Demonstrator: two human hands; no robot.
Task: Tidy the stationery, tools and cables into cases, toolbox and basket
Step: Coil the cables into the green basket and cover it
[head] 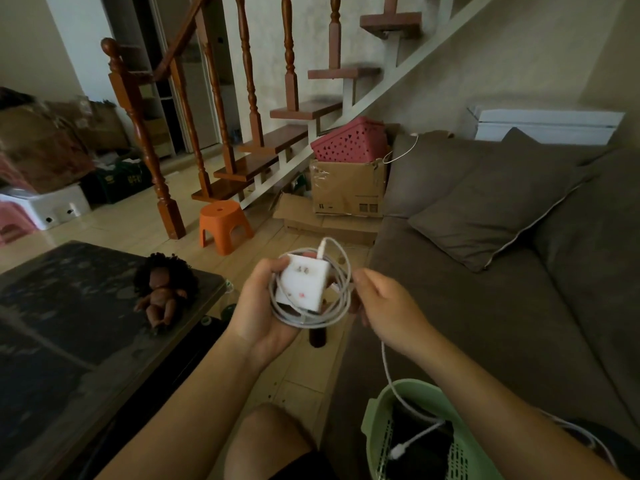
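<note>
My left hand [258,306] holds a white charger block [304,280] with its white cable [343,289] looped several times around it. My right hand [388,311] pinches the loose part of that cable just right of the block. From my right hand the cable hangs down, and its plug end [398,452] dangles inside a light green basket [375,434] at the lower right, beside my knee. Something dark lies in the basket; I cannot tell what it is.
A dark glass table [69,323] on the left carries a doll [162,289]. The brown sofa [502,289] with a cushion fills the right. Ahead stand an orange stool [223,225], a cardboard box [349,188] topped by a pink basket [349,140], and a wooden staircase.
</note>
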